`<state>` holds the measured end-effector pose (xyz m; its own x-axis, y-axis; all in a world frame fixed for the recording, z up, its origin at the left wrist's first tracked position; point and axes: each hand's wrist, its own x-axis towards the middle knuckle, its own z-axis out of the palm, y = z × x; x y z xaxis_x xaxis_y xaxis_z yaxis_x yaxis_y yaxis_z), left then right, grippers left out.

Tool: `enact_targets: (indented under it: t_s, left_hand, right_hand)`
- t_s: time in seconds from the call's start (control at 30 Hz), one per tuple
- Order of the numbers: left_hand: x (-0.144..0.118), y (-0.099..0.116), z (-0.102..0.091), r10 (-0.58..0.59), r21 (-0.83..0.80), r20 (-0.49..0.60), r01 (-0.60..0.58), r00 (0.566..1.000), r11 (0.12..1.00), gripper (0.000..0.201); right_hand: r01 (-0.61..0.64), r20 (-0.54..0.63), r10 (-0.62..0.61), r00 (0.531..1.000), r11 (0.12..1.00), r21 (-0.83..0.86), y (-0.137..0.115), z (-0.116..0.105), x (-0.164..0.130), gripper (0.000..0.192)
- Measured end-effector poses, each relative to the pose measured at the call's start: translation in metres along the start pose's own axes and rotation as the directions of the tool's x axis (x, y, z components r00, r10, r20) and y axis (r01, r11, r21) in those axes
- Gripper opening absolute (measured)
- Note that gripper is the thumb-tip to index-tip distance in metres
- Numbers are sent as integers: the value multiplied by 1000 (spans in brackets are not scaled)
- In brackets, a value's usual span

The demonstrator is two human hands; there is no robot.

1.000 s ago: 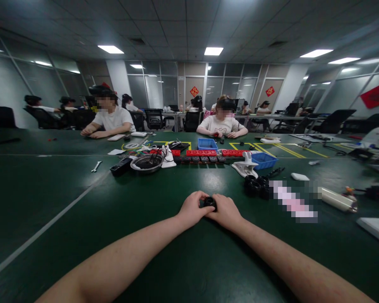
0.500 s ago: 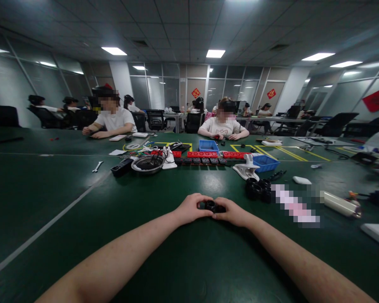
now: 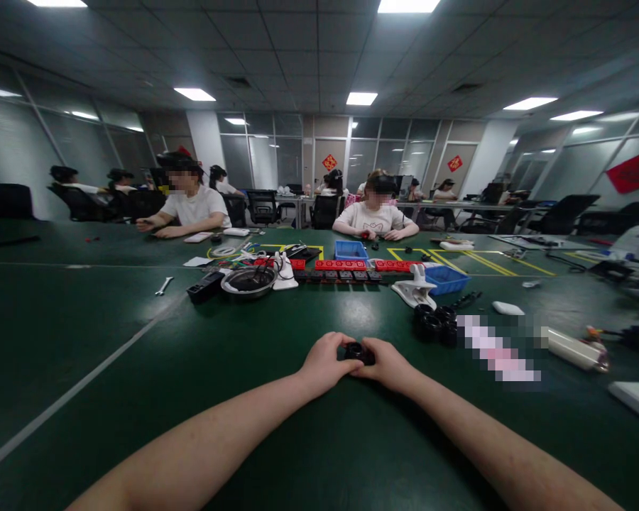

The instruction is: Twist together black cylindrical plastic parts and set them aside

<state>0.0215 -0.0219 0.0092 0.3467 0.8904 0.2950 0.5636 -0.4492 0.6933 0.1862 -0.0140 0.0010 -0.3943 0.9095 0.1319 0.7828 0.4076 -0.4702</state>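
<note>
Across the wide green desk (image 3: pixel 138 397), in a large glass-walled office where other people sit at work, clutter lies well beyond your reach. Your left hand (image 3: pixel 324 363) and right hand (image 3: pixel 388 365) meet, both pinching one small black part (image 3: pixel 356 351) just above the surface. Should either pinch slacken, it may well roll off towards the black rings (image 3: pixel 434 323).

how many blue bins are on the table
2. One blue bin sits at the far side in front of the seated person in the pale shirt; the other blue bin is nearer, right of centre, beside the white clamp. Others may be hidden.
</note>
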Motion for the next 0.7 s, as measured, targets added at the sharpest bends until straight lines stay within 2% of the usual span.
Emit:
enact_targets:
  t_s: [0.1,0.2,0.27,0.37,0.43,0.5,0.57,0.7]
  left_hand:
    - [-1,-1,4,-44,-16,-36,44,998,999,30]
    - [0,-4,2,-14,-35,-15,13,1000,999,30]
    - [2,-7,-1,33,-54,30,-31,999,998,31]
    - [5,-10,-7,97,-128,134,-80,986,989,34]
    - [7,-12,-9,113,-180,188,-79,976,981,36]
    - [8,-13,-9,118,-209,210,-73,971,975,36]
    - [8,-13,-9,114,-208,215,-68,970,976,36]
    - [6,-9,-10,138,-153,182,-111,974,982,35]
  right_hand:
    - [-63,-105,44,993,981,-183,-9,6,-3,27]
    - [-43,-111,19,994,974,-224,-13,7,-5,32]
    - [22,-74,-32,997,991,-135,-11,4,-5,37]
    - [126,23,-130,991,983,136,-3,-5,-3,41]
    - [138,127,-187,974,937,321,3,-11,-2,40]
    - [99,212,-206,955,898,429,6,-15,0,36]
    - [59,239,-180,954,895,442,8,-16,1,30]
    - [64,202,-155,967,915,399,9,-12,2,20]
